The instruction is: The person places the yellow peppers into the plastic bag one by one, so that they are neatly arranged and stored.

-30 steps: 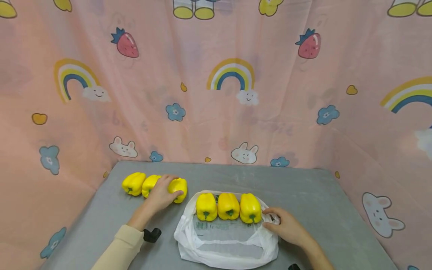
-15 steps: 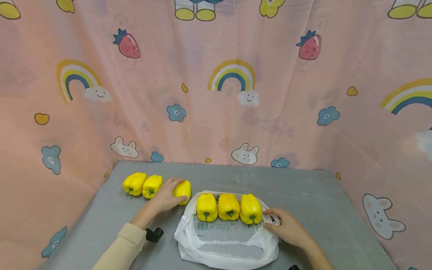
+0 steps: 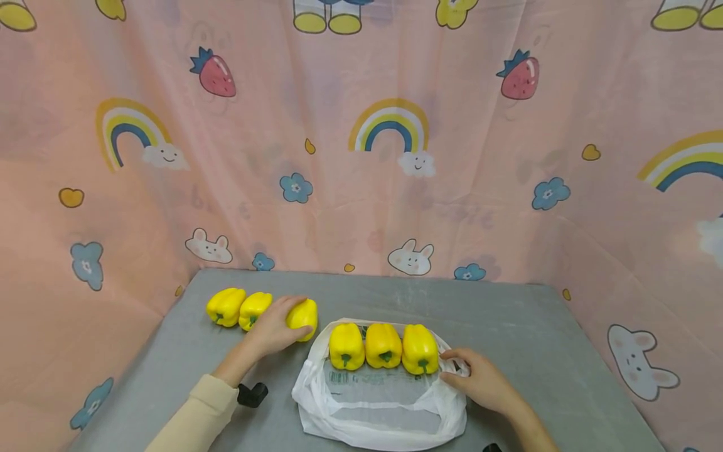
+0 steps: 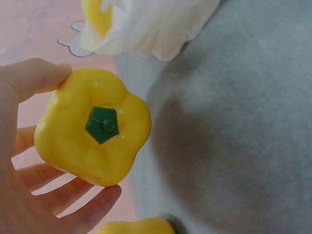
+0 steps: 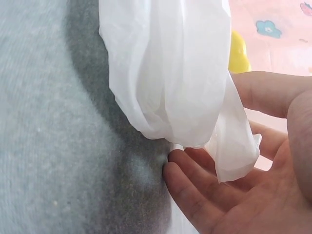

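My left hand (image 3: 275, 329) holds a yellow bell pepper (image 3: 304, 319), thumb on one side and fingers on the other. In the left wrist view the green stem of this bell pepper (image 4: 92, 129) faces the camera. Whether it touches the table cannot be told. At the mouth of a white plastic bag (image 3: 316, 411), my right hand (image 3: 480, 380) holds the right side. Up close, a loose flap of the plastic bag (image 5: 236, 151) hangs between thumb and fingers; part of the fingers is hidden behind it. A row of three yellow peppers (image 3: 383, 345) lies at the bag's mouth.
Two more yellow peppers (image 3: 226, 307) lie at the back left of the grey table (image 3: 508, 320). Black camera mounts show at the wrists. A pink patterned curtain (image 3: 243, 138) surrounds the back and sides.
The left hand and its pepper have shifted slightly right, then a little back left, ending farther from the two peppers at the back left. The right hand and the bag stay put.
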Motion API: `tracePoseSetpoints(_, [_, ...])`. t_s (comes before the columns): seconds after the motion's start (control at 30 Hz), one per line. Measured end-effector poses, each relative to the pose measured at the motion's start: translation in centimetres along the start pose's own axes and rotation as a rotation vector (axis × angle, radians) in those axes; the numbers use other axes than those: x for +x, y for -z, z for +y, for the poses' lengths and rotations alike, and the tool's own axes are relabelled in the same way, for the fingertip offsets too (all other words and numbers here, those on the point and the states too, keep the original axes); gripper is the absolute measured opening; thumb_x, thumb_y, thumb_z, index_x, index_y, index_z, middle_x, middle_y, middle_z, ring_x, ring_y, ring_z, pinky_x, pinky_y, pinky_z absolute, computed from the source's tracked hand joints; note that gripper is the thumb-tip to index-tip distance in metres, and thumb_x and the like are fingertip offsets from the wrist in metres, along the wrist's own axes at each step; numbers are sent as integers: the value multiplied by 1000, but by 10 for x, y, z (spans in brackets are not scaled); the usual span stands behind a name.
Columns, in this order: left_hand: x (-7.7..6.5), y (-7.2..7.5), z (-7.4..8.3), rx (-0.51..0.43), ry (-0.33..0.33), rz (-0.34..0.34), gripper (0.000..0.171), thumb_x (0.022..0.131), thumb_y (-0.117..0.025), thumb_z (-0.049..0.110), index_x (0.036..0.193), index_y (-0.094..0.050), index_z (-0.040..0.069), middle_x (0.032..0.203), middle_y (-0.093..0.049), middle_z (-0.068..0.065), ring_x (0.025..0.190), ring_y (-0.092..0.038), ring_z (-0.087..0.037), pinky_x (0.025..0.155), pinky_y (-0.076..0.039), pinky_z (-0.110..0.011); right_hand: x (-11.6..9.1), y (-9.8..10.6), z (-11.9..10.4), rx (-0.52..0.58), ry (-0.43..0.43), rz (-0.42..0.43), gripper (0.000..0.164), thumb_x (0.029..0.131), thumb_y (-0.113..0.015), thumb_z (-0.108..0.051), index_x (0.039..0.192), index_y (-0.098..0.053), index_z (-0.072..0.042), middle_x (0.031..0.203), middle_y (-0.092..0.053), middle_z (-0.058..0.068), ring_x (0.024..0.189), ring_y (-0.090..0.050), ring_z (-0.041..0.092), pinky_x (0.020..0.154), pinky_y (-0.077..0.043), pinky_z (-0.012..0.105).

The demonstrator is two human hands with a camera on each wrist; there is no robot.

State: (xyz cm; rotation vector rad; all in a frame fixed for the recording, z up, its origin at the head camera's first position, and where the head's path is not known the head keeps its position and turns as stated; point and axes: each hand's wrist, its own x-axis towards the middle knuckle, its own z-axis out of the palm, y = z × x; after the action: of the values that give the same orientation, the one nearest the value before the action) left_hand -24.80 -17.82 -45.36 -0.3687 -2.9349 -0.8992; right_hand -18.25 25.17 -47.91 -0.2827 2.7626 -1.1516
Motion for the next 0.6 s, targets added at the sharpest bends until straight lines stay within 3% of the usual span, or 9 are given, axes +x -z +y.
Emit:
tracePoseSetpoints(0.37, [-10,17,17,30,-101,84,67,85,-80,34,143,-57,10,135,-59,-13,116,-58,-32,93,-52,-52,1,-1,-1,8,-10,-9,37,91,-76,-30,121,-70,-8,126,-67,9,124,-56,40,103,-43,63])
tracePoseSetpoints(0.6, [-14,26,29,9,-134,97,67,85,-81,36,143,-57,12,136,-59,-11,113,-58,-29,89,-53,-47,0,-1,-2,1,-6,-8,37,91,-76,-29,121,-70,-8,126,-67,10,124,-56,40,103,-42,63])
